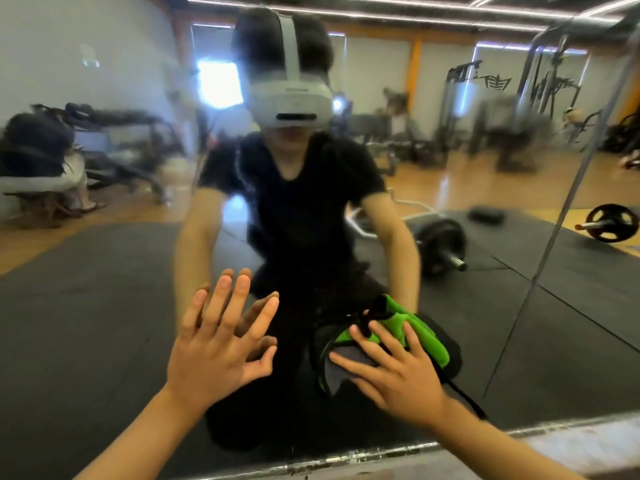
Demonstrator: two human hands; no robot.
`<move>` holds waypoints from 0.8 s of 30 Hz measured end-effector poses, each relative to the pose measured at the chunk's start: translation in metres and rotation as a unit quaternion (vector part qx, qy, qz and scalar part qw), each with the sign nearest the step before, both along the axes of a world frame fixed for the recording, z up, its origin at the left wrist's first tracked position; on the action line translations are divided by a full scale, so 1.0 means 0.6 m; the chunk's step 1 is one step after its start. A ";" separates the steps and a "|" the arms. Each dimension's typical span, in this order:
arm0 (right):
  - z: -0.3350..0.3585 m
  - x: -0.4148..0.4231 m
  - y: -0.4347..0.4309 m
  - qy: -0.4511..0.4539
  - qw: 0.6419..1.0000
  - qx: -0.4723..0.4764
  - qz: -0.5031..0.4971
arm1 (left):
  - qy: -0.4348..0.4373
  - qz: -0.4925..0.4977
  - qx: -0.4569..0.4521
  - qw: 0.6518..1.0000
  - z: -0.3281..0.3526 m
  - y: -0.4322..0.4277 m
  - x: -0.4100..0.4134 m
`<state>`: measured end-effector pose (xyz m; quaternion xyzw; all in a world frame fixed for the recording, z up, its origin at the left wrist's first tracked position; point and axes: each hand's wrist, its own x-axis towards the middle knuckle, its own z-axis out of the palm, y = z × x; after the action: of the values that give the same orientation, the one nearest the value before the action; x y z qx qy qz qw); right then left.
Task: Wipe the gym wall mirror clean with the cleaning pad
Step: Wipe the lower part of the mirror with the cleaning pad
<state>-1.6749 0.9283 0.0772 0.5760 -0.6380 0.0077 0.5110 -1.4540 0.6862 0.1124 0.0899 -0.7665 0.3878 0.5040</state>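
Both hands lay against mirror: left hand flat, fingers splayed, grasping nothing; right hand pressed green cleaning pad to glass, fingers straight.

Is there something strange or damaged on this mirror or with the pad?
Nothing looks damaged. The large wall mirror looks hazy and smeared in its upper part. The green and black cleaning pad is bunched under the spread right hand, not flat. The left hand rests open on the glass.
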 end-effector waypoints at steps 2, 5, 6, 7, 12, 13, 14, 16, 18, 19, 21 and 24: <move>0.038 -0.028 0.018 0.045 0.998 0.032 0.033 | -0.001 0.002 0.003 1.000 -0.001 0.001 0.001; 0.188 -0.034 0.009 -0.041 0.995 -0.071 0.063 | -0.002 0.000 0.007 1.000 -0.002 0.002 -0.001; 0.237 -0.034 0.003 -0.077 0.988 -0.117 0.058 | -0.001 -0.001 0.009 1.000 0.001 0.002 -0.001; 0.274 -0.031 -0.001 -0.106 0.980 -0.158 0.055 | -0.003 0.000 0.011 1.000 0.001 0.003 0.000; 0.174 -0.031 -0.001 -0.118 0.973 -0.199 0.016 | -0.005 -0.007 0.014 1.000 0.000 0.002 0.000; 0.113 -0.038 0.011 -0.102 0.982 -0.161 0.001 | -0.006 -0.007 0.011 1.000 0.000 0.001 0.001; 0.056 -0.049 0.026 -0.075 0.991 -0.114 -0.013 | -0.005 -0.004 0.008 1.000 0.002 -0.001 0.001; -0.008 -0.080 0.063 0.004 0.999 -0.022 -0.023 | 0.003 0.000 0.010 1.000 0.000 0.002 0.002; 0.011 -0.102 0.084 0.041 0.998 0.037 0.004 | 0.002 -0.013 0.011 1.000 0.001 0.003 0.001; 0.044 -0.111 0.085 0.048 0.998 0.040 0.024 | 0.004 -0.015 0.009 1.000 0.003 0.002 0.002; 0.142 -0.117 0.077 0.004 0.997 -0.046 0.063 | 0.009 -0.018 0.008 1.000 0.004 0.003 0.002; 0.275 -0.122 0.066 -0.113 0.971 -0.207 0.034 | 0.011 -0.020 0.009 1.000 0.002 0.005 0.002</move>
<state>-1.7481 0.9681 0.2419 0.4746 -0.6561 0.2225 0.5430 -1.4529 0.6892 0.1139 0.0828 -0.7661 0.3700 0.5191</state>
